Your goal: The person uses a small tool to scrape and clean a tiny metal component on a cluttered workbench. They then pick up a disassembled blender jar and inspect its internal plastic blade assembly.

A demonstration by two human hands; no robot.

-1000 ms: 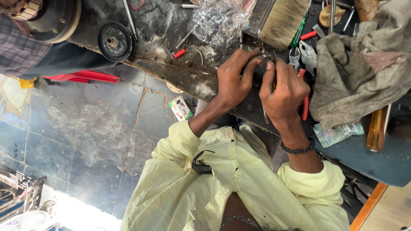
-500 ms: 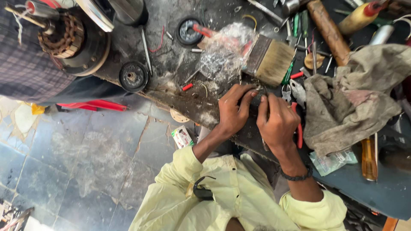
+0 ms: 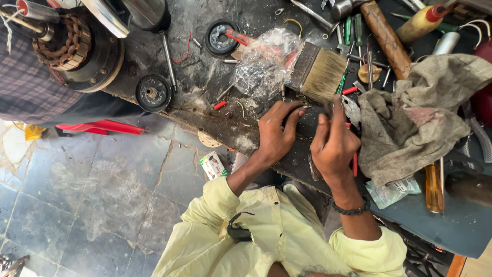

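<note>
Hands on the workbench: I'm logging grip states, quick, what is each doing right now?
Left hand: fingers curled, tips pressed to the workbench; cannot tell if holding anything.
Right hand: fingers pinched together; anything held is hidden.

— What's the floor like?
— Grey stone tiles (image 3: 77,179), cracked and dusty, with pale joints. A bright patch of light falls at the lower left corner.
— And the furniture?
— A dark, grimy bench (image 3: 205,82) runs across the top, its edge chipped; its right end (image 3: 451,225) is blue.
</note>
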